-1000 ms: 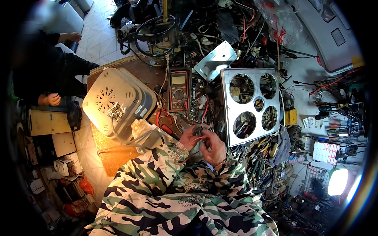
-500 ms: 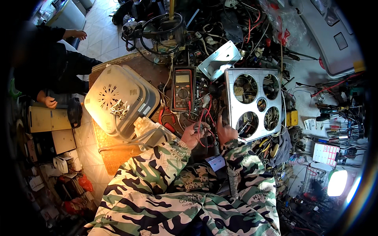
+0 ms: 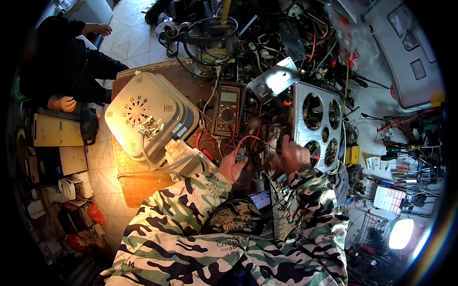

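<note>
the left hand curls narrow around a red wire looping toward the right hand, at the left edge of the steel panel; i cannot tell its grip. clutter crowds between multimeter and panel; bare workbench borders the beige housing.

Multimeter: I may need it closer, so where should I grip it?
Grip the multimeter by its long sides around the middle, probably from above: it lies face up, longer than wide, with the left hand close to its near end.

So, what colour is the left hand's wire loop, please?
Red wire loop, best in the head view.
</note>
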